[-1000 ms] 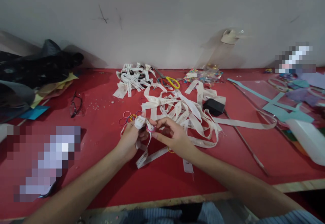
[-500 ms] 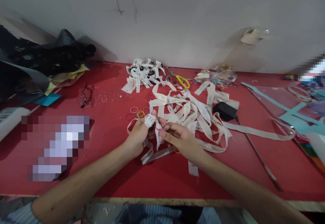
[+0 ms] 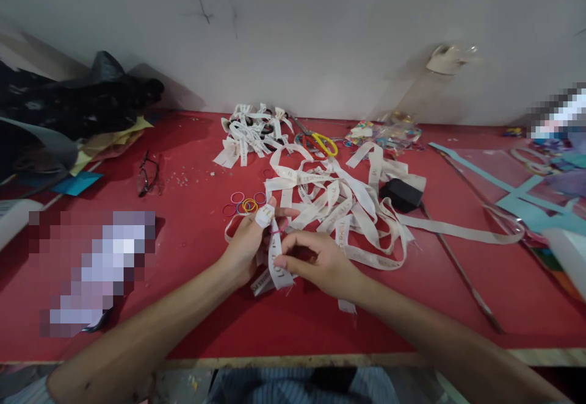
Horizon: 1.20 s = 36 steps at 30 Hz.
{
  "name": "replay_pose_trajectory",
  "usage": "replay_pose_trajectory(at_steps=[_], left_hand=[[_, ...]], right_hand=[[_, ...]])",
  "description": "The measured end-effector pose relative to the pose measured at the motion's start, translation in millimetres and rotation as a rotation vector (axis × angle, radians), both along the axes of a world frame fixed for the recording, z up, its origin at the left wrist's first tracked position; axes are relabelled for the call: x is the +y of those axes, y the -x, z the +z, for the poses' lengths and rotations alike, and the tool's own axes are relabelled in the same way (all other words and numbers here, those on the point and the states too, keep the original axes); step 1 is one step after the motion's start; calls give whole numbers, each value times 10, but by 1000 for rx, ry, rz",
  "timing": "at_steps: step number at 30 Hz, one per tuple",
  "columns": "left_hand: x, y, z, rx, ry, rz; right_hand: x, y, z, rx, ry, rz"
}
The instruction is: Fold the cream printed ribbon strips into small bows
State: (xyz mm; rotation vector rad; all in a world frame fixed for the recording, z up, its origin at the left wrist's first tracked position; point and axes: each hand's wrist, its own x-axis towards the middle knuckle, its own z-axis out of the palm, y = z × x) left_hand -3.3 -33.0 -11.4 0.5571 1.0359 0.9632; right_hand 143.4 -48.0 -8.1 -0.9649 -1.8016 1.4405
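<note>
Down from the pink band (image 3: 280,227), the right hand (image 3: 327,263) had moved to a lower place on the ribbon tail (image 3: 276,251), which now hung straighter, its printed face and frayed end visible a little below the centre of the frame. This hand's grip was a light pinch, thumb and fingertip close together at the tail's edge. The left hand (image 3: 245,245) had its fingers curled around the gathered ribbon (image 3: 264,215) (how many layers were inside, I could not tell). For good work, I judged, the left grip should be firm near the band, while the right one smoothed the tail gently, without twisting the letters or pulling threads. Right of centre, the ribbon pile (image 3: 320,202) lay near on the desk (image 3: 196,324), so a snag was possible.
</note>
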Motion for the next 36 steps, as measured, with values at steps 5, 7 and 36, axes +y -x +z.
replay_pose_trajectory(at_steps=[5,7,36], left_hand=[[6,-3,9,-37,22,-43],[9,-7,11,-49,27,-78],[-21,-85,25,-259,92,-51]], right_hand=[[9,-30,-4,178,163,91],[13,-29,-12,231,224,126],[99,-9,-166,-28,-701,-271]])
